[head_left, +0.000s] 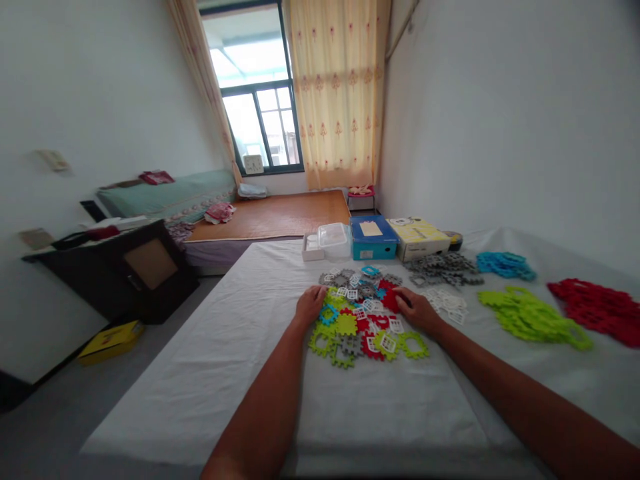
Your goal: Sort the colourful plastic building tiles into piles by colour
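A mixed pile of flat plastic building tiles with toothed edges lies before me, with lime green tiles [346,325], a blue tile [329,314], grey tiles [350,345] and small white window-grid pieces [388,343]. My left hand [311,305] is at the pile's left edge, fingers curled beside a green tile; what they hold, if anything, is hidden. On the far right side of the pile, my right hand [414,308] has its thumb and fingers closed at a red tile [389,296].
Sorted heaps of grey tiles [444,268], blue tiles [506,265], white pieces [447,303], green tiles [533,317] and red tiles [595,308] lie to the right. Behind stand a clear plastic container [334,240], a blue box [374,239] and a yellow-white box [420,239] on the white cloth [240,360].
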Demonstrator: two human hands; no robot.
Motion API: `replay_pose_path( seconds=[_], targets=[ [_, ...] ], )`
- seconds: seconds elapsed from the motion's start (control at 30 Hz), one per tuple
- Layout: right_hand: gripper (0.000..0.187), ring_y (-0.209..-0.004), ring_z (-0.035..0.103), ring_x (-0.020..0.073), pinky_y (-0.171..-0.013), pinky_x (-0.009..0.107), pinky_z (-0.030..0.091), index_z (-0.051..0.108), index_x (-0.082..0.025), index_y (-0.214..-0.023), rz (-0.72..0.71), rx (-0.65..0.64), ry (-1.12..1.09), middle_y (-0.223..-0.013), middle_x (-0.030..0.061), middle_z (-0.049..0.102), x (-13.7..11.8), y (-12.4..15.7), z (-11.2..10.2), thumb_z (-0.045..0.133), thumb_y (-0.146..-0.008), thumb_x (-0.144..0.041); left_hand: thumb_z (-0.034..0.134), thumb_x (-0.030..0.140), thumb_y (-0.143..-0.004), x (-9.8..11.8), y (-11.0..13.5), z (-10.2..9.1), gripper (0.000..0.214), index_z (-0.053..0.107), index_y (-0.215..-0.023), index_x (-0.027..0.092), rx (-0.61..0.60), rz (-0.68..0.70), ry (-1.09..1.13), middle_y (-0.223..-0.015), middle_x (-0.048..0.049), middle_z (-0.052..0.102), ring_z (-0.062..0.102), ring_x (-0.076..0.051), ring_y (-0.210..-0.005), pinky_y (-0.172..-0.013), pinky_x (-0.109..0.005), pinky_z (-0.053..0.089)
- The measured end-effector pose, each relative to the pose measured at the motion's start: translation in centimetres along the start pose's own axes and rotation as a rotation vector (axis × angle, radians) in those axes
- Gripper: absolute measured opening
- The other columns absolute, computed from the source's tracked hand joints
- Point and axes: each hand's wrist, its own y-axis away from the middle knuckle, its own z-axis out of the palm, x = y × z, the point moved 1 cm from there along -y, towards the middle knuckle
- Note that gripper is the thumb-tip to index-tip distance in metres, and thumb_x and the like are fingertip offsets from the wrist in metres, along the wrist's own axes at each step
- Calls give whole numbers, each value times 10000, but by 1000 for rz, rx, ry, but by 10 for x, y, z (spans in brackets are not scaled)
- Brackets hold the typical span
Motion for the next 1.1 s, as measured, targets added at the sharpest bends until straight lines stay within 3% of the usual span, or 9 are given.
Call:
replay_pose_path(
  seconds=[0.33, 0.47, 0.57, 0.67, 0.73, 0.83, 0.9, 1.0, 1.1],
  targets=[
    [302, -976, 638, 201, -880, 349, 494, 646, -224, -1115, -201, 92, -78, -1076, 78, 683, -13, 1, -11, 440, -908, -302, 342, 428, -917, -6, -2, -4, 460, 714, -1037, 185, 23, -40, 20, -1059, -69, 721, 638, -206, -989, -875, -296, 458],
    [275, -776, 662, 188, -720, 318, 526, 626, -228, -1102, -111, 130, -60, -925, 58, 706, -14, 8, -37, 524, -879, -352, 338, 452, -906, -11, -5, -4, 479, 717, -1033, 189, 29, -41, 36, -1047, -47, 727, 639, -197, -991, -885, -287, 462],
    [248, -657, 646, 173, -624, 287, 509, 626, -224, -978, 5, 153, -40, -789, 30, 701, 10, 18, -74, 597, -833, -423, 326, 469, -901, -11, -6, -5, 498, 712, -1044, 189, 16, -36, 42, -1058, -45, 727, 637, -201, -1007, -897, -295, 461],
    [263, -673, 643, 175, -636, 283, 493, 632, -217, -918, 107, 230, 34, -790, 33, 704, 59, 32, -130, 626, -799, -451, 321, 495, -890, -10, -6, -7, 523, 707, -1054, 183, -14, -24, 49, -1081, -59, 721, 634, -219, -1021, -910, -316, 458],
    [278, -692, 637, 187, -651, 293, 479, 646, -205, -905, 224, 376, 110, -799, 46, 704, 100, 44, -176, 633, -779, -453, 345, 526, -872, -12, -8, -9, 531, 704, -1061, 184, -19, -37, 41, -1082, -63, 721, 636, -226, -1019, -911, -318, 458],
    [270, -719, 613, 199, -681, 311, 448, 666, -174, -921, 504, 719, 263, -856, 98, 707, 158, 67, -246, 621, -786, -403, 367, 556, -854, -18, -13, -9, 530, 700, -1076, 208, -22, -42, 22, -1080, -46, 724, 635, -233, -1031, -923, -327, 458],
    [260, -729, 593, 194, -703, 320, 424, 673, -142, -938, 678, 831, 323, -899, 145, 706, 187, 81, -280, 630, -788, -350, 384, 561, -845, -22, -15, -9, 516, 700, -1070, 221, -25, -48, 20, -1074, -40, 727, 638, -239, -1029, -919, -335, 465],
    [253, -715, 567, 178, -716, 334, 391, 678, -98, -923, 826, 758, 358, -886, 180, 698, 211, 94, -304, 667, -770, -300, 406, 548, -835, -21, -15, -10, 479, 706, -1044, 238, -20, -62, 15, -1058, -34, 731, 645, -246, -1016, -912, -345, 474],
    [214, -730, 565, 182, -723, 353, 371, 676, -65, -884, 859, 694, 393, -872, 198, 680, 212, 98, -309, 675, -759, -239, 411, 537, -827, -16, -14, -12, 459, 708, -1023, 249, -3, -80, 11, -1030, -22, 736, 649, -245, -1007, -900, -344, 484]
  ],
)
